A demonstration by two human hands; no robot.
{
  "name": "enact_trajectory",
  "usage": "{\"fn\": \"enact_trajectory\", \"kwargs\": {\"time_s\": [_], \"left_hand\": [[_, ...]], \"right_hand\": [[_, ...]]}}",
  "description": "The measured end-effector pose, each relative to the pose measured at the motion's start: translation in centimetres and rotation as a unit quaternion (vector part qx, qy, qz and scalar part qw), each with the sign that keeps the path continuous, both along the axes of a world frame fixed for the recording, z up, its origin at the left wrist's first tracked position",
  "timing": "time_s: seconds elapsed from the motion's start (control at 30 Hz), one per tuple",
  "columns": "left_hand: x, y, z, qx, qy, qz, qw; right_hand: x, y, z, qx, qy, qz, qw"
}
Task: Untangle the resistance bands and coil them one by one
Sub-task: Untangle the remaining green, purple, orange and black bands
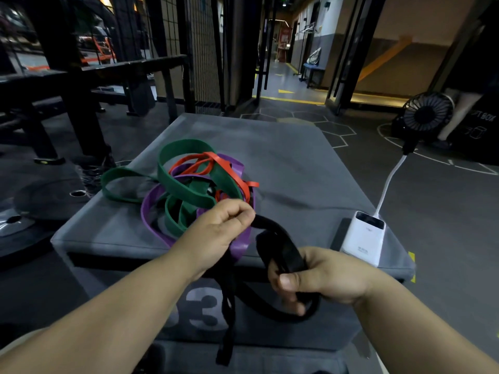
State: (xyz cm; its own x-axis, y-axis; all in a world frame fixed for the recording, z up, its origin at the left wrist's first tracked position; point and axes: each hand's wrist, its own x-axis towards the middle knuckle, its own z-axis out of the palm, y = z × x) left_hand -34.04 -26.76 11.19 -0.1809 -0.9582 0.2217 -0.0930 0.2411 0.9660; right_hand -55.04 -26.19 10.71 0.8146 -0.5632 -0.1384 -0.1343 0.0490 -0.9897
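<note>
A tangle of resistance bands lies on the grey padded box (283, 157): a green band (172, 182), a red band (224, 164) and a purple band (151, 214) looped through one another. A black band (283, 244) runs out of the pile toward me. My left hand (221, 225) pinches the black band at the near edge of the tangle. My right hand (318, 276) grips a folded loop of the same black band in front of the box, and the loose rest of it hangs down over the box's front face.
A white power bank (364, 236) sits on the box's right near corner, its white cable running to a black fan (426, 114) on the floor. Black gym racks (81, 85) stand at left. A person's leg (456, 114) is at far right.
</note>
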Motion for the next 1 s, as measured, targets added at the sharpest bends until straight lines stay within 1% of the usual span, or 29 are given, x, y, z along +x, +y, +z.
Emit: {"fn": "enact_trajectory", "kwargs": {"time_s": [0.03,0.07,0.13,0.23,0.3,0.4,0.47,0.57,0.63,0.73,0.8,0.9,0.93,1.0], "left_hand": [[0.1,-0.1,0.2,0.008,-0.008,0.008,1.000],[0.2,-0.1,0.4,0.027,0.002,0.007,1.000],[0.4,-0.2,0.7,0.077,0.046,-0.009,0.996],[0.8,-0.2,0.7,0.133,0.123,-0.070,0.981],[1.0,-0.4,0.5,0.158,0.150,-0.118,0.969],[0.9,-0.6,-0.3,0.148,0.122,-0.149,0.970],[0.5,-0.5,-0.8,0.145,0.103,-0.145,0.973],[-0.3,-0.4,-1.4,0.112,0.023,-0.120,0.986],[-0.8,0.0,-1.3,0.101,-0.009,-0.112,0.988],[-1.5,0.3,-1.7,0.098,-0.034,-0.115,0.988],[-1.8,0.8,-1.9,0.076,-0.034,-0.128,0.988],[-2.2,1.9,-1.3,0.055,0.005,-0.183,0.982],[-2.3,1.9,-1.3,0.048,0.015,-0.188,0.981],[-2.3,1.6,-0.9,0.022,-0.001,-0.148,0.989]], "right_hand": [[-0.1,-0.1,0.0,0.018,-0.016,0.008,1.000],[-0.2,-0.2,0.1,0.034,-0.032,0.011,0.999],[-0.6,-0.5,0.0,0.065,-0.065,0.023,0.995],[-1.1,-0.8,-0.1,0.103,-0.115,0.073,0.985],[-1.2,-0.9,-0.2,0.106,-0.144,0.111,0.978],[-1.1,-0.8,-0.2,0.114,-0.192,0.133,0.966],[-0.9,-0.8,0.1,0.108,-0.219,0.136,0.960],[-0.6,-0.7,0.3,0.097,-0.239,0.122,0.958],[-0.4,-0.6,0.5,0.098,-0.243,0.107,0.959],[-0.2,-0.6,0.9,0.100,-0.256,0.096,0.957],[-0.2,-0.7,1.1,0.102,-0.263,0.091,0.955],[0.0,-0.8,1.3,0.093,-0.249,0.074,0.961],[-0.1,-0.8,1.4,0.089,-0.236,0.063,0.966],[-0.7,-0.8,1.8,0.060,-0.175,0.019,0.983]]}}
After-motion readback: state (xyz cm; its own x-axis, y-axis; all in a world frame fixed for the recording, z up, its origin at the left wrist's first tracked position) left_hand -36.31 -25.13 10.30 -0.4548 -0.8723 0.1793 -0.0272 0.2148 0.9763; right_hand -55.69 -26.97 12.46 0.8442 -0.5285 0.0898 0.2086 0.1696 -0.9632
